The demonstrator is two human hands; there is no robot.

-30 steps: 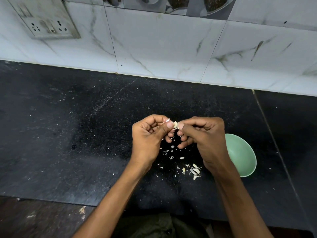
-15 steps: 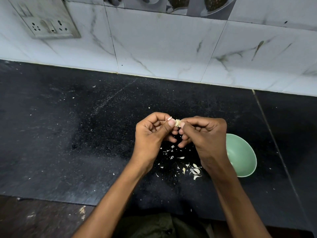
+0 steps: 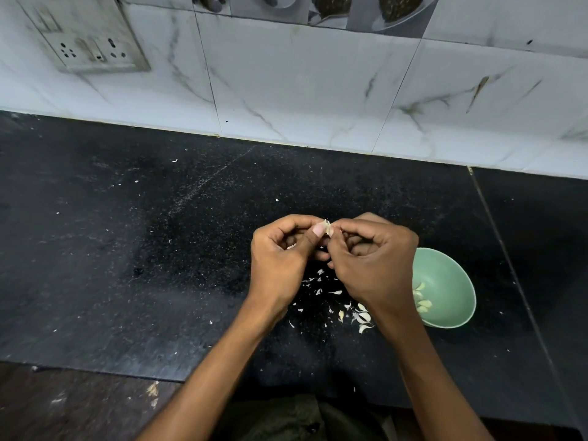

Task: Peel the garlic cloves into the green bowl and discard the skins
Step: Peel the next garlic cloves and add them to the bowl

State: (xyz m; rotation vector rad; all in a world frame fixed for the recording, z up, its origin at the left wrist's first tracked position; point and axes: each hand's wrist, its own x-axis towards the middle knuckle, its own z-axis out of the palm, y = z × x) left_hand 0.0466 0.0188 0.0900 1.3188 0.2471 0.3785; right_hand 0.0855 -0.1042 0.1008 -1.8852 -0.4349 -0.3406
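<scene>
Garlic clove (image 3: 327,228): small, pale, partly skinned; pinched between the fingertips of both hands above the counter.
Green bowl (image 3: 451,281): pale green, round, upright on the black counter, just right of the right hand; partly hidden by it.
Peeled cloves (image 3: 422,301): a few pale yellow pieces inside the bowl.
Skins (image 3: 361,316): white flakes scattered on the counter below the hands, left of the bowl.

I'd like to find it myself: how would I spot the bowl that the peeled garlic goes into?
Look at the black counter below the marbled wall tiles. By the person's right hand, on its outer side, sits the green bowl: the only dish there, pale cloves inside, whereas the papery skins lie loose on the stone.
</scene>
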